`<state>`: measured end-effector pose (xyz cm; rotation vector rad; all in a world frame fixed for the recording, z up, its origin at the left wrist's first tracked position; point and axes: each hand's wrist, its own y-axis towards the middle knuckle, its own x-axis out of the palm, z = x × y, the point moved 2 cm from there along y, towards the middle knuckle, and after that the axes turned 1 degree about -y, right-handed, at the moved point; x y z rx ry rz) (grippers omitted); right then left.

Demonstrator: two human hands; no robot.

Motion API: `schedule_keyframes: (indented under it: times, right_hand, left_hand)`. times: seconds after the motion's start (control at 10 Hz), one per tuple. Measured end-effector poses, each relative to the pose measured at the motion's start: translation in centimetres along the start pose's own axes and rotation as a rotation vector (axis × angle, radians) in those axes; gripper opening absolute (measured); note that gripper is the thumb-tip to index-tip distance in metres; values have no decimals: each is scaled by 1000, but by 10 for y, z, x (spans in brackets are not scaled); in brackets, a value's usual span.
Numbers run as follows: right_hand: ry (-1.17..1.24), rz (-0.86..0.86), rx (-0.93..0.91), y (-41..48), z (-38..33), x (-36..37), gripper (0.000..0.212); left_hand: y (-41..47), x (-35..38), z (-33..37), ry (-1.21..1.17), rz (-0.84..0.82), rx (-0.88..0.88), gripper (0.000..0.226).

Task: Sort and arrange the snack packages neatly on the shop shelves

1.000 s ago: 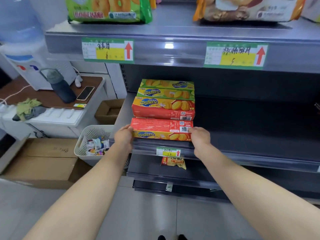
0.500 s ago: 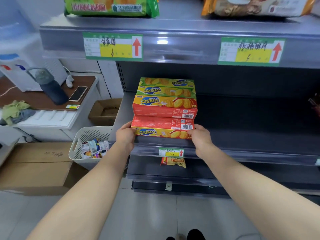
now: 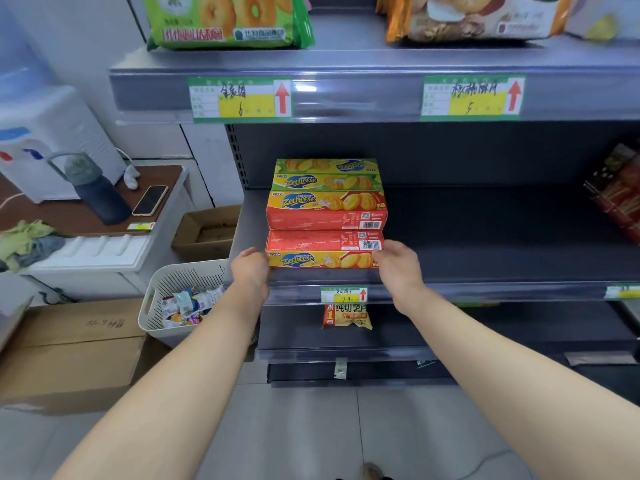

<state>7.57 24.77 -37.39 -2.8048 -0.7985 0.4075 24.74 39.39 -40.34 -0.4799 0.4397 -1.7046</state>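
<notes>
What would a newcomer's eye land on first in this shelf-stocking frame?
On the dark middle shelf, the left hand and right hand hold the ends of the front red-and-yellow Zecheese box at the shelf edge, with a red box and a green box behind it. Then the green snack bag on the top shelf and the white basket of packets low at left.

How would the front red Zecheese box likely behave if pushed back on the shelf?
The front red box looks like stiff cardboard, so it probably slides in one piece. Lying flat on the shelf, it seems unlikely to tip or roll.
</notes>
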Motion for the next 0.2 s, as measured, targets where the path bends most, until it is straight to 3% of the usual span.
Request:
schedule_keyframes:
  times: [0.2]
  right_hand:
    - [19,19,-8,-25,-2,-9,19]
  left_hand:
    - [-25,-4,0,118,-51,83,35]
